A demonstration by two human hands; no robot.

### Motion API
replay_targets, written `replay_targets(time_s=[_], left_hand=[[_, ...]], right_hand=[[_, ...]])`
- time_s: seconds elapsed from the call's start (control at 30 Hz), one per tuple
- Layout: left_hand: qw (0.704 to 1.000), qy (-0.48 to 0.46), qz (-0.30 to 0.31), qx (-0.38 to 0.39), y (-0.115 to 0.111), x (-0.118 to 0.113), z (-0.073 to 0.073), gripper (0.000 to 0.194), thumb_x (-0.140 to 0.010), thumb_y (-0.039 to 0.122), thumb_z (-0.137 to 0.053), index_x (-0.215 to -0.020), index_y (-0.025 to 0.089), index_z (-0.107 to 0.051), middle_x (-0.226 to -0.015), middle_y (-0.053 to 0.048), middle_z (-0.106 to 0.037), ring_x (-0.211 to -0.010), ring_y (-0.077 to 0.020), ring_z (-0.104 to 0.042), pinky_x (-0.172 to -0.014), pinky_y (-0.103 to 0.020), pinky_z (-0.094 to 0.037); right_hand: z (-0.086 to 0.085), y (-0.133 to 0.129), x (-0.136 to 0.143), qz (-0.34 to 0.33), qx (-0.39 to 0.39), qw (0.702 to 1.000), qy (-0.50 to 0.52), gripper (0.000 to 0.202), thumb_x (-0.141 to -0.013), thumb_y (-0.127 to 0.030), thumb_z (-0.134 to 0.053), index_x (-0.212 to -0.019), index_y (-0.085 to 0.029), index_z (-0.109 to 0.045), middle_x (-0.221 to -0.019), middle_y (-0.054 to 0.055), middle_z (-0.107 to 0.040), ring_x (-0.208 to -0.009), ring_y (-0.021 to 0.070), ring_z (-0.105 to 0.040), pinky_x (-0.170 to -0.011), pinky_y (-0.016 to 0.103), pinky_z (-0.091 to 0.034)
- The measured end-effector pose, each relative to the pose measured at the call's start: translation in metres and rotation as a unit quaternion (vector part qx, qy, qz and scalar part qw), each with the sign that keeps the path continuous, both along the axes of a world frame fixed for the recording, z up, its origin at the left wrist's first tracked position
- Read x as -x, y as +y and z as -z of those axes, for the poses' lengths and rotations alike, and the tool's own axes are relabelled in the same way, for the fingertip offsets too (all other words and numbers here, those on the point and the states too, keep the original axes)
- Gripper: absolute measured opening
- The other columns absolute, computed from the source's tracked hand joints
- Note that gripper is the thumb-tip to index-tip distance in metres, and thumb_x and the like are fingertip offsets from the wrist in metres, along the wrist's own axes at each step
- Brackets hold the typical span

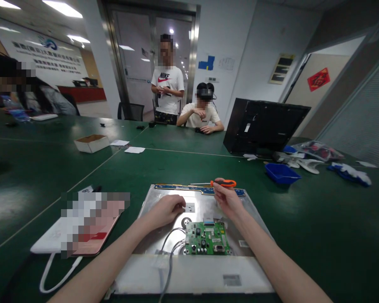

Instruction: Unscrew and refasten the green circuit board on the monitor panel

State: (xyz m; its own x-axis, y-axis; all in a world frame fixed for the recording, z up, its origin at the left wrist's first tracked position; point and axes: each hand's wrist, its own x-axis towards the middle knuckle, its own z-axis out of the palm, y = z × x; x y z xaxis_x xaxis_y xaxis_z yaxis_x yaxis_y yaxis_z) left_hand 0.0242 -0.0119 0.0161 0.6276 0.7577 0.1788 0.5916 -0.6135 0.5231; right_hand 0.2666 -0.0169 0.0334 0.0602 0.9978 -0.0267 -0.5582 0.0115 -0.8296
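Observation:
A display panel (151,275) lies with its metal back up in front of me. A green circuit board (205,238) sits on it with grey cables (172,256) leading off, and a narrow blue circuit strip (183,188) runs along its far edge. My right hand (225,198) grips an orange-handled screwdriver (228,183), held sideways above the far edge, its shaft toward the left. Over the panel's middle, my left hand (172,207) has its fingers curled together beside small screws (190,208); whatever may be between the fingertips is hidden.
To the left lie a white power bank (50,235) and a pink phone (104,227) with a white cable. A blue tray (282,173) and a black monitor (265,126) stand at the right. Farther off are a cardboard box (93,145) and several people around the green table (82,168).

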Motion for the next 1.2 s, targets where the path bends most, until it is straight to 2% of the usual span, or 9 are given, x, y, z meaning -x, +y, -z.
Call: replay_targets(time_s=[0.17, 0.3, 0.7, 0.9, 1.1, 1.2], left_hand=[[0.997, -0.056, -0.03, 0.053, 0.002, 0.004, -0.008, 0.01, -0.087, 0.018, -0.056, -0.089, 0.016, -0.065, -0.089, -0.006, -0.068, -0.081, -0.0197, -0.06, -0.072, -0.028, -0.042], [0.993, -0.073, -0.007, 0.092, 0.0, 0.002, -0.01, 0.012, -0.087, 0.02, -0.055, -0.087, 0.016, -0.067, -0.087, -0.005, -0.068, -0.08, -0.0186, -0.06, -0.072, -0.027, -0.043], [0.959, -0.149, 0.044, 0.237, -0.011, -0.01, 0.0, 0.004, -0.08, 0.018, -0.06, -0.082, 0.015, -0.062, -0.07, -0.001, -0.064, -0.063, -0.0146, -0.059, -0.06, -0.024, -0.044], [0.974, -0.132, 0.051, 0.179, -0.015, -0.013, -0.002, 0.005, -0.079, 0.017, -0.063, -0.08, 0.015, -0.067, -0.07, -0.001, -0.064, -0.064, -0.0131, -0.055, -0.061, -0.023, -0.041], [0.963, -0.15, 0.086, 0.208, -0.011, -0.01, 0.003, 0.011, -0.078, 0.013, -0.061, -0.085, 0.015, -0.069, -0.079, -0.003, -0.069, -0.071, -0.0139, -0.059, -0.068, -0.023, -0.044], [0.966, -0.139, 0.082, 0.2, -0.01, -0.01, 0.006, 0.01, -0.079, 0.017, -0.063, -0.085, 0.015, -0.071, -0.076, -0.002, -0.067, -0.067, -0.0131, -0.056, -0.063, -0.023, -0.041]], right_hand=[[0.006, 0.002, 0.006, 0.008, 0.015, 1.0, -0.01, 0.04, -0.053, -0.032, -0.09, -0.08, -0.019, -0.063, -0.054, -0.009, -0.048, -0.042, 0.0031, -0.03, -0.034, 0.016, -0.018], [0.009, 0.002, 0.01, 0.007, 0.022, 1.0, -0.019, 0.042, -0.054, -0.038, -0.09, -0.078, -0.018, -0.062, -0.052, -0.01, -0.047, -0.041, 0.0031, -0.03, -0.034, 0.016, -0.018], [0.004, -0.014, 0.032, 0.02, 0.013, 0.997, -0.07, 0.046, -0.058, -0.046, -0.086, -0.082, -0.02, -0.057, -0.048, -0.012, -0.041, -0.038, 0.0035, -0.028, -0.034, 0.017, -0.016], [0.006, -0.016, 0.03, 0.018, -0.003, 0.993, -0.113, 0.045, -0.061, -0.05, -0.084, -0.081, -0.018, -0.058, -0.046, -0.01, -0.045, -0.035, 0.0037, -0.03, -0.033, 0.018, -0.017], [0.01, -0.01, 0.02, 0.009, -0.015, 0.991, -0.136, 0.043, -0.064, -0.049, -0.082, -0.082, -0.018, -0.059, -0.047, -0.01, -0.046, -0.036, 0.0037, -0.031, -0.033, 0.018, -0.018], [0.011, -0.009, 0.019, 0.004, -0.018, 0.99, -0.139, 0.043, -0.065, -0.05, -0.082, -0.081, -0.018, -0.059, -0.047, -0.01, -0.046, -0.036, 0.0037, -0.031, -0.033, 0.018, -0.018]])
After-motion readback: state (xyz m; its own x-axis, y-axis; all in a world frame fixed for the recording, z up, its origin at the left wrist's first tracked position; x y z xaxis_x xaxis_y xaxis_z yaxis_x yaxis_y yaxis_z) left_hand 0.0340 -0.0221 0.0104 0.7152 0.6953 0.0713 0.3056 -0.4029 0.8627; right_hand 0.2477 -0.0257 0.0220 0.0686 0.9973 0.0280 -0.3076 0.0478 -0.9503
